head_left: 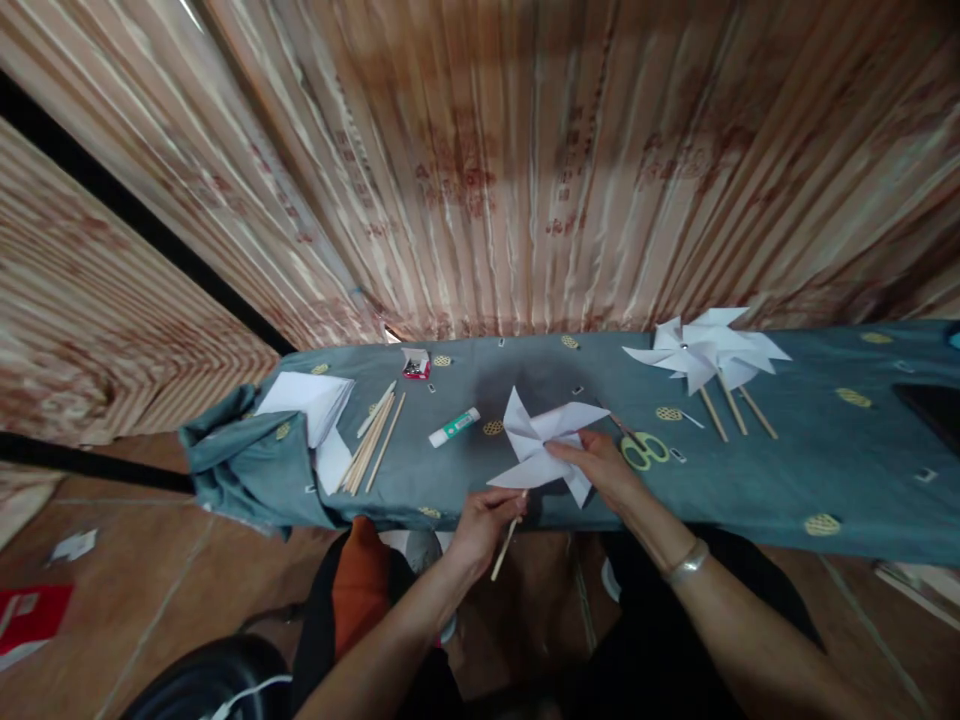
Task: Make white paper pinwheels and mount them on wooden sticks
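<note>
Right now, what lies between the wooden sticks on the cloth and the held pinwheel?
A glue stick lies between the wooden sticks and the held pinwheel, as the head view shows.

The table (750, 490) stands before the curtain (487, 180). On the table, from left to right: paper (304, 395), sticks (371, 440), glue stick (454, 427), scissors (636, 452). The box (417, 368) lies behind and left of the glue stick. The pinwheel (525, 468), in the right hand (596, 465), is between glue stick and scissors. The stacked pinwheels (739, 345) lie behind and right of the scissors.
</note>
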Tool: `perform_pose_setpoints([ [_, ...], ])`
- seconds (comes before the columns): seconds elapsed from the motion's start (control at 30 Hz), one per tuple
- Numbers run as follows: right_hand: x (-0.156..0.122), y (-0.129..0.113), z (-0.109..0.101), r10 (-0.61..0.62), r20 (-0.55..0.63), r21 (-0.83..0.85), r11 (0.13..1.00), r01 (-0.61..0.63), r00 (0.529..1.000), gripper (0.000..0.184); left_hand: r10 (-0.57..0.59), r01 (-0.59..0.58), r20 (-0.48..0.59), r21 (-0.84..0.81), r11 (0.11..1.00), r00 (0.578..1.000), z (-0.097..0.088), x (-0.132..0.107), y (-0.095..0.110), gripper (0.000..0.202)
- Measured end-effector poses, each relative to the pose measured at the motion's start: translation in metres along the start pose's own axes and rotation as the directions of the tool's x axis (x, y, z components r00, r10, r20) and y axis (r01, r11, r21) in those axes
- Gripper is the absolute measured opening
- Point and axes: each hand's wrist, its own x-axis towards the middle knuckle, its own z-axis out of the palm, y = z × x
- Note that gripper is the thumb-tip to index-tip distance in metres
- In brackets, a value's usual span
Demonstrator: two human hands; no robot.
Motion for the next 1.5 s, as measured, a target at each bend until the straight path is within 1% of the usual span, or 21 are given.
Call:
perform_pose_setpoints([
  [0.07, 0.002, 0.001, 0.006, 0.021, 0.066, -0.094, 0.995, -0.015, 0.998, 0.049, -0.021, 0.018, -0.039, -0.095, 0.995, 0.999, -0.005, -0.013, -0.01, 0.044],
  [0.13, 0.003, -0.001, 0.013, 0.05, 0.128, -0.199, 0.98, -0.023, 0.991, 0.039, -0.039, 0.025, -0.071, -0.184, 0.983, 0.997, -0.008, -0.025, -0.021, 0.044],
  [0.23, 0.007, -0.005, 0.021, 0.094, 0.192, -0.397, 0.918, -0.01, 0.977, 0.024, -0.05, 0.015, -0.115, -0.288, 0.957, 0.992, -0.009, -0.039, -0.036, 0.042],
  [0.3, 0.011, -0.008, 0.023, 0.109, 0.214, -0.529, 0.848, 0.021, 0.971, 0.018, -0.062, 0.014, -0.134, -0.329, 0.944, 0.989, -0.007, -0.042, -0.046, 0.04],
  [0.37, 0.016, -0.01, 0.024, 0.12, 0.226, -0.65, 0.758, 0.058, 0.967, 0.014, -0.076, 0.024, -0.137, -0.346, 0.938, 0.988, -0.004, -0.042, -0.053, 0.037],
  [0.47, 0.021, -0.014, 0.023, 0.134, 0.235, -0.789, 0.605, 0.109, 0.963, 0.016, -0.093, 0.04, -0.133, -0.357, 0.933, 0.987, 0.0, -0.04, -0.062, 0.032],
  [0.57, 0.024, -0.018, 0.023, 0.141, 0.246, -0.863, 0.481, 0.151, 0.959, 0.019, -0.108, 0.055, -0.13, -0.362, 0.931, 0.986, 0.002, -0.038, -0.066, 0.03],
  [0.67, 0.024, -0.023, 0.024, 0.164, 0.266, -0.895, 0.409, 0.18, 0.95, 0.021, -0.125, 0.07, -0.13, -0.362, 0.93, 0.984, 0.003, -0.037, -0.067, 0.032],
  [0.77, 0.024, -0.026, 0.025, 0.19, 0.288, -0.9, 0.387, 0.197, 0.939, 0.022, -0.14, 0.087, -0.123, -0.361, 0.928, 0.983, 0.003, -0.036, -0.067, 0.033],
  [0.87, 0.025, -0.027, 0.026, 0.203, 0.301, -0.896, 0.395, 0.204, 0.932, 0.022, -0.152, 0.102, -0.114, -0.358, 0.928, 0.982, 0.004, -0.036, -0.067, 0.032],
  [1.03, 0.026, -0.026, 0.025, 0.214, 0.313, -0.891, 0.404, 0.207, 0.925, 0.029, -0.162, 0.116, -0.107, -0.35, 0.93, 0.981, 0.003, -0.039, -0.064, 0.03],
  [1.27, 0.03, -0.028, 0.026, 0.218, 0.35, -0.881, 0.407, 0.241, 0.911, 0.021, -0.176, 0.133, -0.089, -0.357, 0.924, 0.98, 0.003, -0.038, -0.064, 0.031],
  [1.4, 0.035, -0.031, 0.029, 0.248, 0.349, -0.895, 0.376, 0.242, 0.904, 0.021, -0.204, 0.173, -0.05, -0.354, 0.919, 0.978, 0.0, -0.038, -0.062, 0.028],
  [1.5, 0.039, -0.034, 0.031, 0.271, 0.351, -0.9, 0.36, 0.244, 0.896, 0.022, -0.252, 0.239, 0.004, -0.337, 0.911, 0.968, -0.001, -0.039, -0.06, 0.03],
])
